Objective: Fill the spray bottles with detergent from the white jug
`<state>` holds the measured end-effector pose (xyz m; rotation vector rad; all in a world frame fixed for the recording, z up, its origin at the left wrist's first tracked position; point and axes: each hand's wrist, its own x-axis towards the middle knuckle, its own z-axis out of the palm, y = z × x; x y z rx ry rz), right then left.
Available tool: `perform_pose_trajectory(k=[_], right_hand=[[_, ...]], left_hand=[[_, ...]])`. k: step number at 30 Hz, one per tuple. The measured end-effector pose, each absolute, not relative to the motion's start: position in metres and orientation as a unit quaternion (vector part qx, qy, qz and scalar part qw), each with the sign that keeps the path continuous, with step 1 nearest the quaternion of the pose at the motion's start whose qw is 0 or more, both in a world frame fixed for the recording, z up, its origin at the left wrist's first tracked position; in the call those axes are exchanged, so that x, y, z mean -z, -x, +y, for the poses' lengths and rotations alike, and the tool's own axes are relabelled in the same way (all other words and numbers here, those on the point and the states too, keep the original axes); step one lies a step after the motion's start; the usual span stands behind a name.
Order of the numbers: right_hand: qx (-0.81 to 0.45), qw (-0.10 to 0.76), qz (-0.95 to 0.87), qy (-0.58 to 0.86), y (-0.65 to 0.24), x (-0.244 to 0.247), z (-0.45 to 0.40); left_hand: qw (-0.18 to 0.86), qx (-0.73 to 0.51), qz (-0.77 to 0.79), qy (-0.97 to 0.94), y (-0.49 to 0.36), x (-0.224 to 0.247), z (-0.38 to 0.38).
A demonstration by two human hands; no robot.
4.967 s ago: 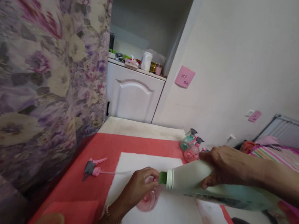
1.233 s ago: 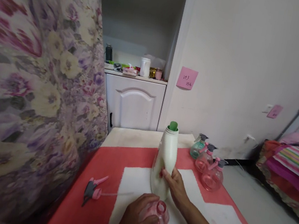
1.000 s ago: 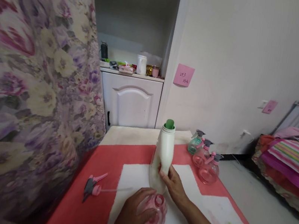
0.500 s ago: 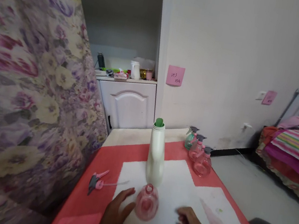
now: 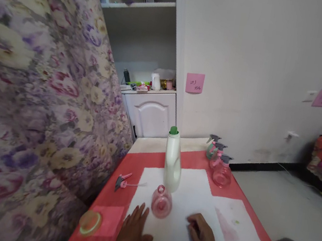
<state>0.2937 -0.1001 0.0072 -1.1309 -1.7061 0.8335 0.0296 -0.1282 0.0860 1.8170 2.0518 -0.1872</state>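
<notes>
My left hand lies on the white cloth with its fingers spread, holding nothing, just left of and nearer than an open pink bottle. To the right of that bottle my right hand rests on the cloth, fingers curled; whether anything is in them is hidden. Behind the pink bottle stands a tall pale green bottle with a green piece in its mouth. A pink and grey spray head with a thin tube lies at the left.
Spray bottles, one green and pink ones, stand at the back right. A round yellowish item sits at the front left of the red table cover. A stained white sheet lies right. A floral curtain hangs left.
My left hand has moved away from the pink bottle and flattened on the cloth. My right hand stays to the right. The view has shifted, showing more of the table's front left.
</notes>
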Motion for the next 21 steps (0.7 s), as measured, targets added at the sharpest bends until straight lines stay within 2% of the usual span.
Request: perform_pose_trajectory(k=[4,11,16,21], right_hand=[[-0.348,0.451,-0.691,0.445,-0.295,-0.006,-0.099],[-0.366,0.441,-0.694,0.436,-0.297,-0.015,-0.101],[-0.388,0.446,-0.685,0.426,-0.299,-0.02,-0.106],[-0.411,0.48,-0.65,0.423,-0.296,-0.01,-0.106]], left_hand=[[0.21,0.1,0.729,-0.644,-0.033,-0.102,-0.13],[0.208,0.08,0.757,-0.614,-0.039,-0.089,-0.136],[0.263,-0.099,0.761,-0.584,-0.028,-0.081,-0.135],[0.268,-0.3,0.752,-0.522,0.002,-0.079,-0.127]])
